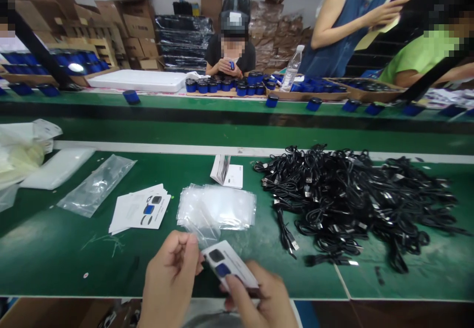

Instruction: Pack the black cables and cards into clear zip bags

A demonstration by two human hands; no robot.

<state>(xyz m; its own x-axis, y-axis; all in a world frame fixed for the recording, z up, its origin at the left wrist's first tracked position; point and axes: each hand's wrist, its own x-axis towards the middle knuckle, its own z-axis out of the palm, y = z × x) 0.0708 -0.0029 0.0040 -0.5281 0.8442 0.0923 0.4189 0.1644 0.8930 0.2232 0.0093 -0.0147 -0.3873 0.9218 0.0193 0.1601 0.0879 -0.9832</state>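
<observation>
Long clear plastic sleeve (98, 185) lying toward green worktop's (40, 254) left edge. White printed cards (148, 212) fanning nearby, perhaps for easy picking. Left hand (172, 264) hovering above near edge, thumb and finger pinching small clear plastic bag (207, 229). Pile of clear bags (235, 207) lying beyond, seemingly for short reach. Right hand (267, 296) gripping white booklet with device pictures (234, 265), thumb on top, likely steadying. Black coiled cable heap (351, 194) crowding toward right edge.

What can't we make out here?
All in the head view:
Right hand: some fingers hidden behind the printed leaflet.
Printed leaflet's lettering: too small and blurred.
Left hand: its own fingers hide whether it grips the clear bag.
Black USB cables: count lost in overlap.
Plastic bag: cut off by left edge.
</observation>
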